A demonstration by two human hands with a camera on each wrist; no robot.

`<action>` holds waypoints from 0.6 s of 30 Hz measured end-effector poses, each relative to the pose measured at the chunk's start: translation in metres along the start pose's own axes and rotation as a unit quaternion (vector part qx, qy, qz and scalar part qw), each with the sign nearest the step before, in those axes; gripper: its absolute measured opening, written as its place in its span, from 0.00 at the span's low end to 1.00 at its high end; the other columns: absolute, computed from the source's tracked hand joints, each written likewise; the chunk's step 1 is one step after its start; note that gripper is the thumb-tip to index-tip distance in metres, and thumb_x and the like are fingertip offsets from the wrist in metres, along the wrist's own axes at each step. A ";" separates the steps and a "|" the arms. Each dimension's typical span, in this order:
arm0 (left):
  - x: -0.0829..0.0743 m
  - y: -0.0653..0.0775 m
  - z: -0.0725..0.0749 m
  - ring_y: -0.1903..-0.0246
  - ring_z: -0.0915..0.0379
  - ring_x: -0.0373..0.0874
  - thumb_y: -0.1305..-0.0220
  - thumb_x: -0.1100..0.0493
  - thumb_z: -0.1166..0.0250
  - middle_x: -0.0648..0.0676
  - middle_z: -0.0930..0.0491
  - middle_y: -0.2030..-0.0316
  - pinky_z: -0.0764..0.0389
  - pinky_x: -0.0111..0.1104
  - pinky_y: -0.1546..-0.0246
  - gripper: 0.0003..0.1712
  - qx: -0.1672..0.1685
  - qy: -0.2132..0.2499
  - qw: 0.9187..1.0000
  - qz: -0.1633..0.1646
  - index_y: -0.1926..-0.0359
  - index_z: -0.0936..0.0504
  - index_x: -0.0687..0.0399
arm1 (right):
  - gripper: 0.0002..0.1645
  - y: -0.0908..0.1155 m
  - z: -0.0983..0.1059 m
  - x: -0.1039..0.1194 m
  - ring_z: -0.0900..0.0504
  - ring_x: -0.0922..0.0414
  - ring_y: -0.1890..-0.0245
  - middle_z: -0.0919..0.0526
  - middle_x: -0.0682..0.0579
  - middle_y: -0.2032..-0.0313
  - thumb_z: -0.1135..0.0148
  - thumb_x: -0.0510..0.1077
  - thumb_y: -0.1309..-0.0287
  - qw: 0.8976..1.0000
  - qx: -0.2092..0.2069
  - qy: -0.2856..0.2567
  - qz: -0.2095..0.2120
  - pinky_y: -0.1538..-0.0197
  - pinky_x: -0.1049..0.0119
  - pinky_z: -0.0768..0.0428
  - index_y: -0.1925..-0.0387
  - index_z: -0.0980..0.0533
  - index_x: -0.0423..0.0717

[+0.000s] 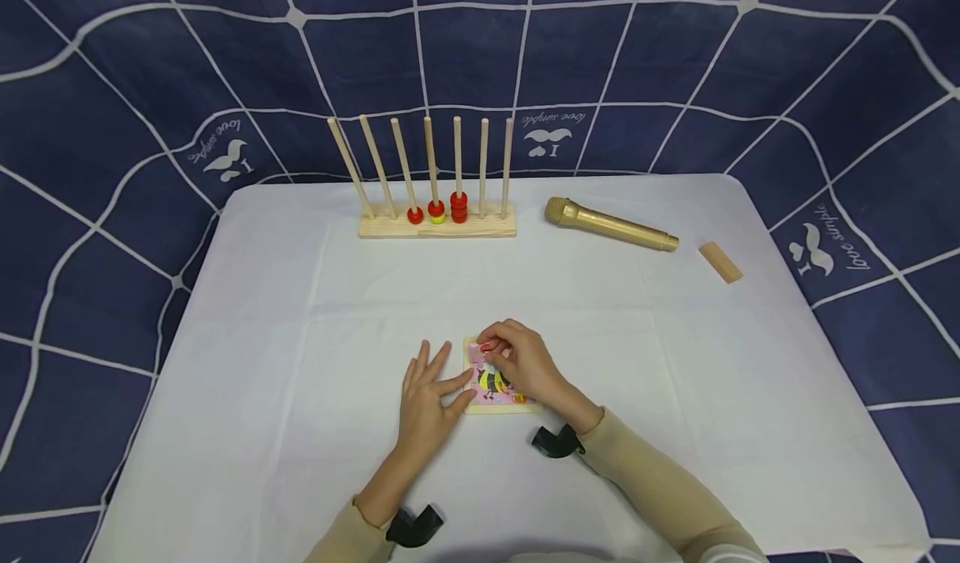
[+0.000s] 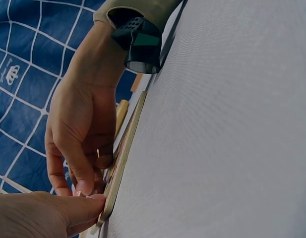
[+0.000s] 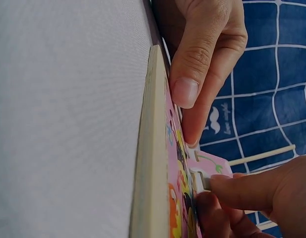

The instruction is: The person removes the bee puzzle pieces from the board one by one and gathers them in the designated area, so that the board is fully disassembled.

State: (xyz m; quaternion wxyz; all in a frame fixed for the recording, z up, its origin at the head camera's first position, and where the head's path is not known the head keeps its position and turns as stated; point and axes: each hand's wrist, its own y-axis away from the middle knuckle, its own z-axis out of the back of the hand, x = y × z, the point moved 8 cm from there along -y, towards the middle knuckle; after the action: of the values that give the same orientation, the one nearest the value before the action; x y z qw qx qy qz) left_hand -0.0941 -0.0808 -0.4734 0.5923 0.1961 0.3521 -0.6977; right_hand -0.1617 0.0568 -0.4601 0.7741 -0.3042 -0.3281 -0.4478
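A small jigsaw puzzle in a wooden frame, pink with a yellow-and-black bee picture, lies flat on the table. My right hand is over its upper part and pinches a pink puzzle piece between thumb and fingers. The right wrist view has this piece tilted up from the board, with a green curl printed on it. My left hand is at the puzzle's left side, fingers spread, thumb and index finger touching its edge. My right hand covers the puzzle's upper right area in the head view.
Behind the puzzle stands a wooden peg counting rack with upright rods and several red beads and a yellow one. A gold microphone lies to its right, and farther right a small wooden block. White cloth covers the table.
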 end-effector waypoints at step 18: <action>0.002 -0.001 -0.001 0.29 0.49 0.69 0.53 0.59 0.23 0.66 0.29 0.36 0.48 0.63 0.33 0.17 -0.001 0.009 1.000 0.008 0.59 0.11 0.56 | 0.14 -0.009 0.037 -0.022 0.19 0.59 0.70 0.15 0.40 0.63 0.38 0.31 0.42 0.977 0.045 -0.168 -0.125 0.67 0.74 0.22 0.53 0.21 0.35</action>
State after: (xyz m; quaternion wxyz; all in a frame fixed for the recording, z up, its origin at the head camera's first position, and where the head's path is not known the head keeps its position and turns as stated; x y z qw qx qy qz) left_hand -0.0955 -0.0809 -0.4751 0.5953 0.2044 0.3563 -0.6906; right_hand -0.1871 0.0926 -0.4536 0.6584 -0.2966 -0.5086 -0.4688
